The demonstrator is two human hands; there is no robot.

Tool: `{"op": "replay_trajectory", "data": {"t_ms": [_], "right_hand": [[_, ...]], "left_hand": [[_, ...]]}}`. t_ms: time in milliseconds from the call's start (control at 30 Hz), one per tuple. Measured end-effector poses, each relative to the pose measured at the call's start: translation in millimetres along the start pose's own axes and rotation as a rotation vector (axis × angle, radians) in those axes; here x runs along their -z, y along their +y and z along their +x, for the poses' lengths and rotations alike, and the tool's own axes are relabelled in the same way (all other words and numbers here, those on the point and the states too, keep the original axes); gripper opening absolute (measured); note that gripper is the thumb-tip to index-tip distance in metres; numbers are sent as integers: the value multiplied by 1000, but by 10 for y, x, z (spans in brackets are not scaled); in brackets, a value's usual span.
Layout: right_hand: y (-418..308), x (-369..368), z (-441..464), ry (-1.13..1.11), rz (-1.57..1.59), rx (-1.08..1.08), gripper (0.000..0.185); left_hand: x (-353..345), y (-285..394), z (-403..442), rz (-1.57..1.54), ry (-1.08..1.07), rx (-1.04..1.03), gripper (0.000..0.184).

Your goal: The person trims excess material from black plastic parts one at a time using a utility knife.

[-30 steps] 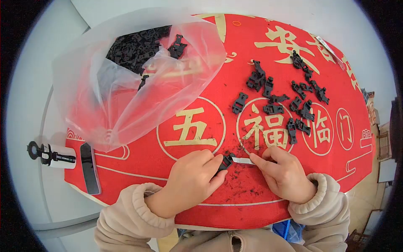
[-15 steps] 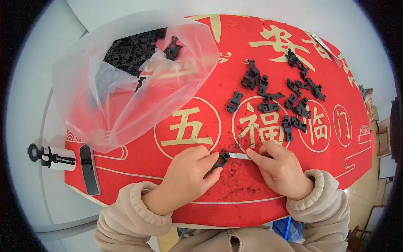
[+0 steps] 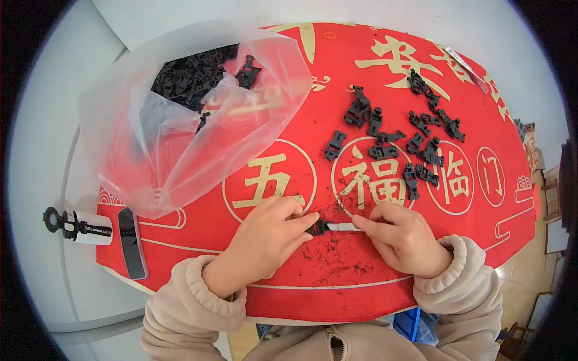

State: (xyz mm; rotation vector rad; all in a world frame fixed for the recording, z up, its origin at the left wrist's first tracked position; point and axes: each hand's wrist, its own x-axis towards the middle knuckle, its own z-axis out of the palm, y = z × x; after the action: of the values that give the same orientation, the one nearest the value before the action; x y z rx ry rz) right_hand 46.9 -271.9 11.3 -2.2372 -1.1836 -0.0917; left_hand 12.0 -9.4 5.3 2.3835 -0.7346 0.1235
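Note:
My left hand (image 3: 271,234) pinches a small black plastic part (image 3: 317,227) between thumb and fingers, low over the red cloth. My right hand (image 3: 402,239) is closed on a thin silvery knife blade (image 3: 343,227); any handle is hidden in my fingers. The blade's pointed end touches the right side of the black part, or lies just against it. Dark shavings (image 3: 340,259) are scattered on the cloth below and between my hands.
Several black plastic parts (image 3: 385,151) lie in a loose group beyond my right hand. A clear plastic bag (image 3: 253,129) full of similar parts stands at the upper left. A phone (image 3: 131,243) and a white cylinder with a black strap (image 3: 90,229) sit at the left edge.
The black part has turned from a slanted to a more level position in my left hand. The blade has shifted slightly left and its angle to the part differs.

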Motion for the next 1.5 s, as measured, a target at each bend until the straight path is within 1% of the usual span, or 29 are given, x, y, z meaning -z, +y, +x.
{"op": "replay_trajectory", "data": {"t_ms": [133, 433, 800, 1433, 1500], "right_hand": [[-13, 14, -1, -45, -22, 7, 38], [-13, 19, -1, -63, -14, 19, 35], [-19, 17, -10, -45, 6, 16, 35], [-8, -11, -12, -12, -7, -6, 34], [16, -5, -10, 11, -86, -26, 34]], "left_hand": [[11, -20, -1, -19, -19, 14, 33], [4, -41, 9, -77, -12, 36, 32], [16, -71, 13, -113, 28, 69, 26], [17, -77, 15, -141, -7, 80, 25], [21, -70, 10, -135, -10, 80, 25]]}}
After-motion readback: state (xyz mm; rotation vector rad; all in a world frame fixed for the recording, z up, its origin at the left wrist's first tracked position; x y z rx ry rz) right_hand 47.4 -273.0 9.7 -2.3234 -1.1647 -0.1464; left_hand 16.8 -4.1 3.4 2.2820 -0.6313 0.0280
